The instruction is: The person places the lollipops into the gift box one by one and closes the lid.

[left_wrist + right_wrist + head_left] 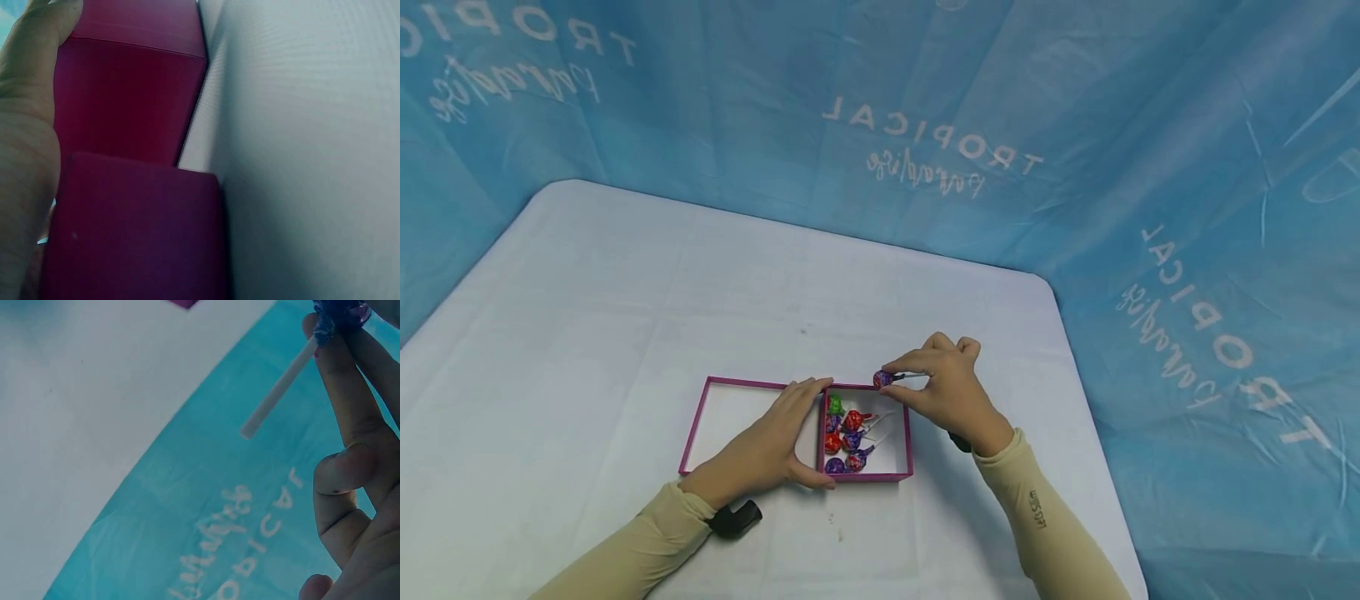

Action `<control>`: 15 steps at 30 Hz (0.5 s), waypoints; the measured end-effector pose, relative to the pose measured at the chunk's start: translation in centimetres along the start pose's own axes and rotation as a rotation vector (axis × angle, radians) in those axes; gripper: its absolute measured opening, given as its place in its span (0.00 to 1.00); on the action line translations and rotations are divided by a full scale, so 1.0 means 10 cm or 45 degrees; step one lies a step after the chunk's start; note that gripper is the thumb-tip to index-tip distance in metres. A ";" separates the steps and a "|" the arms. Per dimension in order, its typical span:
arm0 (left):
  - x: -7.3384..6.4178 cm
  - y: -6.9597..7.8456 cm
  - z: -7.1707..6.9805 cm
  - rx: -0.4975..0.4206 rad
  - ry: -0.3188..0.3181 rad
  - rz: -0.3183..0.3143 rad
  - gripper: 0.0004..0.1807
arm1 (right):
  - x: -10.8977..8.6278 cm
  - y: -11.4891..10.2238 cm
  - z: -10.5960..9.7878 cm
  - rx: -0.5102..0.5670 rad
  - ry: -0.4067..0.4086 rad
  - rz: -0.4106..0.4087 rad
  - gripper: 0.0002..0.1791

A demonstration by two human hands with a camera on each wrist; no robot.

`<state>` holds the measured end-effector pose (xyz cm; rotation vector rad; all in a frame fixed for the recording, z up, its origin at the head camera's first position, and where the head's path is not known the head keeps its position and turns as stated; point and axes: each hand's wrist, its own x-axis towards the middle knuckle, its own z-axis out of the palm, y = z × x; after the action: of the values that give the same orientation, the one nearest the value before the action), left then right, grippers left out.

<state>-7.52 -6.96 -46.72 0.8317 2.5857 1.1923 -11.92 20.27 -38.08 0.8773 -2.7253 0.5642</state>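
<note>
Left hand (pixel 767 446): I saw it clasping the divider of the magenta box (pixel 700 417), thumb on the near wall, likely to steady it.
Box: on the white table (pixel 625 292), lollipops (pixel 846 437) in its right compartment.
Right hand (pixel 943 387): pinched a purple lollipop (pixel 883 379) above the box's far right corner, stick pointing right.

Free room as I see it: the white table (pixel 625 275) lies bare on the far and left sides of the shallow magenta-rimmed two-compartment box (pixel 752 385). My left hand (pixel 771 450) spans the box's middle divider, blocking the near-side approach. The heap of foil-wrapped lollipops (pixel 847 437) fills the right compartment. The blue printed backdrop (pixel 1187 250) closes off right and far.
</note>
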 end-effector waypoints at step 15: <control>-0.01 0.00 -0.02 -0.021 0.004 0.006 0.72 | 0.11 -0.20 0.13 -0.155 -0.252 -0.103 0.13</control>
<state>-7.45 -7.13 -46.59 0.8341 2.5742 1.2161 -11.74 17.65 -38.28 1.0569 -2.8464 0.3063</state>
